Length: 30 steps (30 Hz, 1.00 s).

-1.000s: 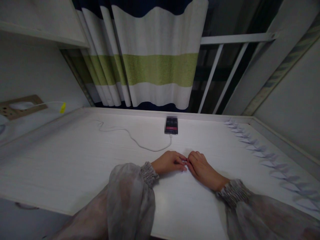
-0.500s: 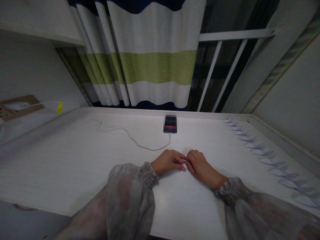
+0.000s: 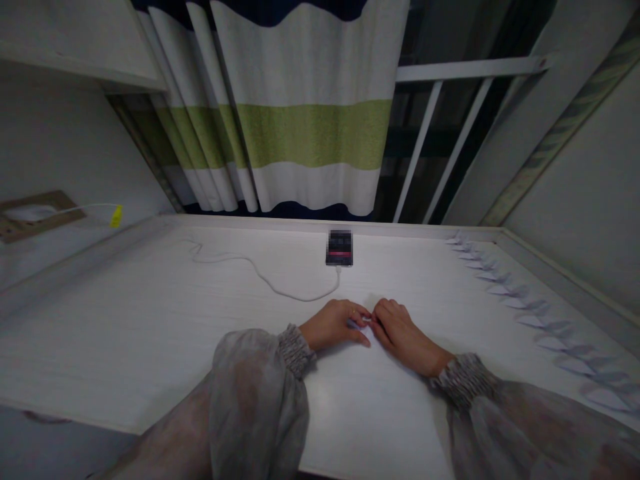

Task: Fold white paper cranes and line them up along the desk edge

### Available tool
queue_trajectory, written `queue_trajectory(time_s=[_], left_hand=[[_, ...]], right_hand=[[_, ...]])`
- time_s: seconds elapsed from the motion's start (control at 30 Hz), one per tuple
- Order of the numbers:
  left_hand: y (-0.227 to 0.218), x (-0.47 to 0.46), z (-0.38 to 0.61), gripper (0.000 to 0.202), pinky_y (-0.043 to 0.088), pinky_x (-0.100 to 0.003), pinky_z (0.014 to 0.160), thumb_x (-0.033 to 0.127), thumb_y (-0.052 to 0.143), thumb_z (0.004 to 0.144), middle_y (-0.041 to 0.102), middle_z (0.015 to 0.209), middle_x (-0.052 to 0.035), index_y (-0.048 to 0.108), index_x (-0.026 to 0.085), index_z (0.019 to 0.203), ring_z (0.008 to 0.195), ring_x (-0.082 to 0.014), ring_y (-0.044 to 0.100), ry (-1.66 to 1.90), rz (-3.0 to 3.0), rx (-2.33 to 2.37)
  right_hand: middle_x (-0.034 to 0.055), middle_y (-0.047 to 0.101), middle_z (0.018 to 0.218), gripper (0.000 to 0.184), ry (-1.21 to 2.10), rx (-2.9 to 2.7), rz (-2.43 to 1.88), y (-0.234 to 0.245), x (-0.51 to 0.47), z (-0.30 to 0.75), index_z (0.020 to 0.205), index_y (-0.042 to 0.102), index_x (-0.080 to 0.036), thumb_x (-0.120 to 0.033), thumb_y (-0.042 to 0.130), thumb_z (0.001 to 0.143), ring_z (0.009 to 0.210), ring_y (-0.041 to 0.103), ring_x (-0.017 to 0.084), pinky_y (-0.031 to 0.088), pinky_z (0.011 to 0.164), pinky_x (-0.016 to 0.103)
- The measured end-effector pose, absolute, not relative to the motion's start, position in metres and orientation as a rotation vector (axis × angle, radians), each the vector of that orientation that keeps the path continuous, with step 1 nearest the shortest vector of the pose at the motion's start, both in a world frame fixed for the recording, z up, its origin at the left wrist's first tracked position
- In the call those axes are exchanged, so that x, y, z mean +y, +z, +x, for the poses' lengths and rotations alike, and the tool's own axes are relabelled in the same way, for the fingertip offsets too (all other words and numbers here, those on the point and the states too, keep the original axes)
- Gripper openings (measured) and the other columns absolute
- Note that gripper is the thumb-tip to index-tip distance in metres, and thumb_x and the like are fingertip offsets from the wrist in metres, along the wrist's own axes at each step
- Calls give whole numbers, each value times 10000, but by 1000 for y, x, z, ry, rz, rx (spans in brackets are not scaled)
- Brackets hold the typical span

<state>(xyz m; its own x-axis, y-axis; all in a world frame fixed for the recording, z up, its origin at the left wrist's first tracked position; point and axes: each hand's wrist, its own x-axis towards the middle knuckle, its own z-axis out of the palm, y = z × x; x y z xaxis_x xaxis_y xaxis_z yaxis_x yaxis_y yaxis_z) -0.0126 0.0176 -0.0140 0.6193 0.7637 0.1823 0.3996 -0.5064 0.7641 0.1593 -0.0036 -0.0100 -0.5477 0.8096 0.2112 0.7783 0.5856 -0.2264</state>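
Note:
My left hand (image 3: 333, 325) and my right hand (image 3: 400, 331) rest on the white desk (image 3: 150, 333), fingertips meeting at the middle. Both have curled fingers pinching a small pale piece of paper (image 3: 362, 325), which is mostly hidden under the fingers. A ring shows on a left finger. Sheer grey sleeves with gathered cuffs cover both forearms.
A phone (image 3: 340, 247) lies at the desk's back edge, its white cable (image 3: 270, 283) trailing left toward a wall socket (image 3: 30, 217). A row of several folded pale paper shapes (image 3: 525, 310) lines the right edge. A striped curtain (image 3: 310, 133) and a white rail (image 3: 470, 67) stand behind.
The hands stay together in nearly the same spot; only the fingertips shift slightly. The view has drifted a little.

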Motion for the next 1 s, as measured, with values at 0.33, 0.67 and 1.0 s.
queue_trajectory(time_s=[0.33, 0.67, 1.0], left_hand=[[-13, 18, -13, 301, 404, -254, 831, 365, 697, 545, 629, 1008, -63, 662, 155, 758, 913, -156, 568, 618, 2209, 905], [-9, 16, -13, 287, 394, -253, 843, 354, 684, 572, 622, 1030, -60, 665, 156, 779, 934, -165, 560, 559, 2253, 931], [-13, 15, -12, 271, 402, -248, 829, 348, 681, 581, 625, 1016, -65, 668, 152, 768, 923, -159, 560, 612, 2197, 938]], right_hand=[[72, 500, 799, 135, 73, -2510, -1285, -13, -5, 159, 796, 497, -139, -178, 372, 828, 747, 436, 184, 361, 671, 307], [85, 511, 798, 180, 41, -2473, -1409, -16, -6, 161, 752, 509, -136, -223, 375, 835, 746, 439, 192, 349, 665, 318], [52, 506, 788, 113, 473, -2453, -1195, -4, -2, 175, 750, 495, -178, -191, 401, 812, 776, 446, 171, 363, 707, 329]])
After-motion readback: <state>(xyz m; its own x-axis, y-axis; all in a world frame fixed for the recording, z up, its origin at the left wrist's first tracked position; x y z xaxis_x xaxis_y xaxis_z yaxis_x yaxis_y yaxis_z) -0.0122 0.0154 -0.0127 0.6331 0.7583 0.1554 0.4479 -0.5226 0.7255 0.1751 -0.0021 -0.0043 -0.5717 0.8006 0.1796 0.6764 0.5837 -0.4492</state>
